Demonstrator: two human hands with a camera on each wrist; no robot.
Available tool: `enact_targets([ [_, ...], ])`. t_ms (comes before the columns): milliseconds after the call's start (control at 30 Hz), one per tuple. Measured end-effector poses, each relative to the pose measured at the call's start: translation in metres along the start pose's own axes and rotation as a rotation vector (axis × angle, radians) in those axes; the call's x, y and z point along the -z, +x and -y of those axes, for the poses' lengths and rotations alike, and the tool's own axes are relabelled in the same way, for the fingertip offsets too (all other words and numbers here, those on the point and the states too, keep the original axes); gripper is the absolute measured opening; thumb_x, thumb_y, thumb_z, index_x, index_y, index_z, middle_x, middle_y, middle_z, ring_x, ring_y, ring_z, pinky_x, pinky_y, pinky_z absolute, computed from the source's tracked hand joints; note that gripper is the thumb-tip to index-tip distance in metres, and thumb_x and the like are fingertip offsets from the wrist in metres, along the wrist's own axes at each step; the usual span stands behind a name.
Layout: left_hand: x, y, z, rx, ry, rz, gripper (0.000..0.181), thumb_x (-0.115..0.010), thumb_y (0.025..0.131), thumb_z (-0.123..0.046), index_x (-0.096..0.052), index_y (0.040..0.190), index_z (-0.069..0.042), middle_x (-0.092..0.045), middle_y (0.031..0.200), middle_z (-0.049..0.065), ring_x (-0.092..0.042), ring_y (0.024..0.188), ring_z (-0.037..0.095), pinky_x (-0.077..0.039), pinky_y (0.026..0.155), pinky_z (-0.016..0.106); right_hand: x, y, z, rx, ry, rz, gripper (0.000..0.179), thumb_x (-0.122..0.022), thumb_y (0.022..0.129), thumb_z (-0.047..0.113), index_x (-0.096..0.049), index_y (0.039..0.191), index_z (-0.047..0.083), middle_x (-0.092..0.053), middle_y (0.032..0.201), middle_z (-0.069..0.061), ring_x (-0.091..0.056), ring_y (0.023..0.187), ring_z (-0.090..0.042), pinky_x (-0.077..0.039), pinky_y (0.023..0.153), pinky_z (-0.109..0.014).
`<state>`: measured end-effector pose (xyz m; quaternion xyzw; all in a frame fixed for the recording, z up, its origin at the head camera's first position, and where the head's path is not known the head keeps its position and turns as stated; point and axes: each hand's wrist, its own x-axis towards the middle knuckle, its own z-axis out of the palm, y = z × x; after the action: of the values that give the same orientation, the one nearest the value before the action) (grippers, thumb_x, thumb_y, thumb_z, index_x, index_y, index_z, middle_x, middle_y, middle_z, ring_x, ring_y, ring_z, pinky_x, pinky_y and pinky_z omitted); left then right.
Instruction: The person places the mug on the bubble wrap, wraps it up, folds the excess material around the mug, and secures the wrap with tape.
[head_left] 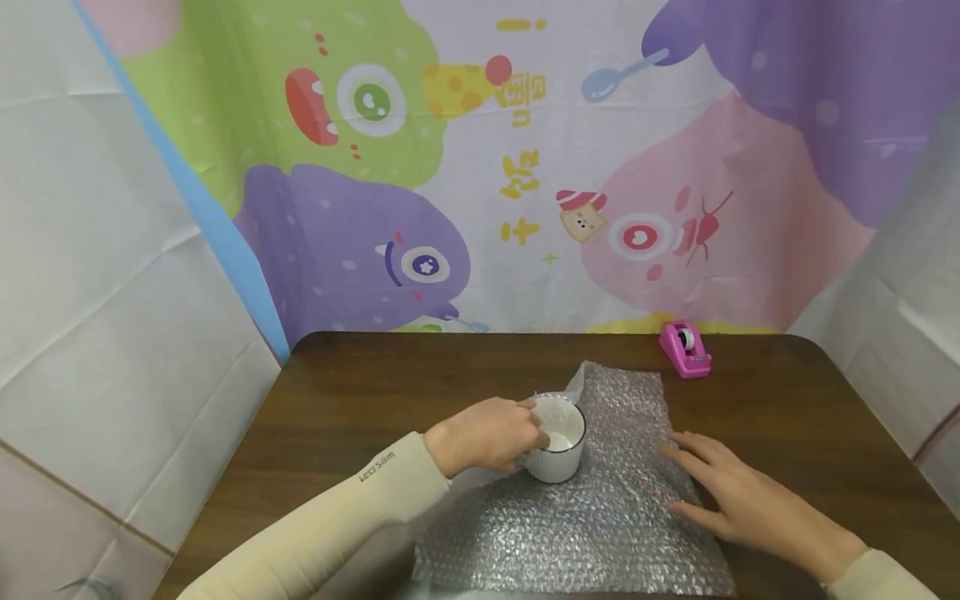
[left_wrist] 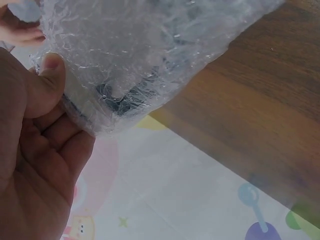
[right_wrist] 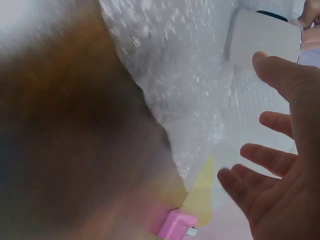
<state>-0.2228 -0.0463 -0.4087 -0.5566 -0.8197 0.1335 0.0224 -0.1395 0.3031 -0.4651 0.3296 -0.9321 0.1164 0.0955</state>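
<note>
A white mug (head_left: 561,465) with a dark rim stands at the middle of the table, over a sheet of bubble wrap (head_left: 600,542). My left hand (head_left: 491,435) grips the mug at its left side, by the rim; its fingers partly hide that side. In the left wrist view, my left thumb and curled fingers hold an edge with clear bubble wrap (left_wrist: 125,45) over it. My right hand (head_left: 750,500) is at the wrap's right edge, fingers spread and fairly straight. The right wrist view shows nothing gripped in the right hand (right_wrist: 280,155), with the mug (right_wrist: 265,37) beyond the thumb.
A pink tape dispenser (head_left: 685,354) sits at the back right of the brown wooden table (head_left: 360,375). Behind the table hangs a cartoon-printed curtain (head_left: 517,283). Pale sheets (head_left: 112,275) line the left and right sides.
</note>
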Motion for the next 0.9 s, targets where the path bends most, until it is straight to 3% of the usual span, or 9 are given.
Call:
enact_targets([
  [233, 0.0, 0.002, 0.0, 0.006, -0.002, 0.017, 0.02, -0.08, 0.086, -0.016, -0.077, 0.103, -0.025, -0.074, 0.094, -0.01, -0.072, 0.092, 0.007, -0.045, 0.114, 0.029, -0.01, -0.022, 0.011, 0.025, 0.006, -0.022, 0.062, -0.083, 0.084, 0.046, -0.066, 0.132, 0.012, -0.061, 0.135, -0.009, -0.063, 0.116, -0.027, -0.062, 0.08, -0.04],
  [433, -0.001, 0.0, 0.0, 0.009, -0.016, 0.01, 0.02, -0.08, 0.086, -0.015, -0.077, 0.103, -0.024, -0.074, 0.095, -0.01, -0.072, 0.092, 0.006, -0.042, 0.117, 0.03, -0.01, -0.032, 0.022, -0.075, 0.138, 0.2, 0.062, -0.068, 0.091, 0.061, -0.064, 0.134, 0.016, -0.058, 0.14, -0.008, -0.063, 0.119, -0.032, -0.061, 0.085, -0.047],
  [500, -0.001, 0.0, 0.0, 0.009, -0.014, 0.008, 0.02, -0.08, 0.086, -0.015, -0.077, 0.103, -0.025, -0.074, 0.095, -0.01, -0.072, 0.092, 0.006, -0.043, 0.116, 0.029, -0.014, -0.035, 0.023, -0.073, 0.151, 0.233, 0.063, -0.067, 0.091, 0.062, -0.064, 0.135, 0.017, -0.057, 0.14, -0.008, -0.063, 0.118, -0.034, -0.061, 0.085, -0.046],
  [767, 0.0, 0.0, 0.0, 0.021, -0.02, 0.018, 0.018, -0.079, 0.088, -0.017, -0.078, 0.105, -0.025, -0.074, 0.096, -0.009, -0.073, 0.096, 0.009, -0.051, 0.107, 0.029, -0.03, -0.048, 0.013, 0.093, 0.087, 0.162, 0.064, -0.073, 0.086, 0.061, -0.063, 0.135, 0.021, -0.056, 0.135, -0.008, -0.059, 0.114, -0.03, -0.061, 0.082, -0.035],
  [900, 0.0, 0.001, 0.001, 0.016, -0.02, 0.018, 0.016, -0.078, 0.089, -0.018, -0.077, 0.104, -0.025, -0.074, 0.095, -0.008, -0.073, 0.098, 0.011, -0.052, 0.105, 0.03, -0.034, -0.05, 0.009, 0.163, 0.055, 0.089, 0.065, -0.081, 0.08, 0.055, -0.064, 0.133, 0.021, -0.056, 0.134, -0.007, -0.056, 0.114, -0.026, -0.061, 0.081, -0.034],
])
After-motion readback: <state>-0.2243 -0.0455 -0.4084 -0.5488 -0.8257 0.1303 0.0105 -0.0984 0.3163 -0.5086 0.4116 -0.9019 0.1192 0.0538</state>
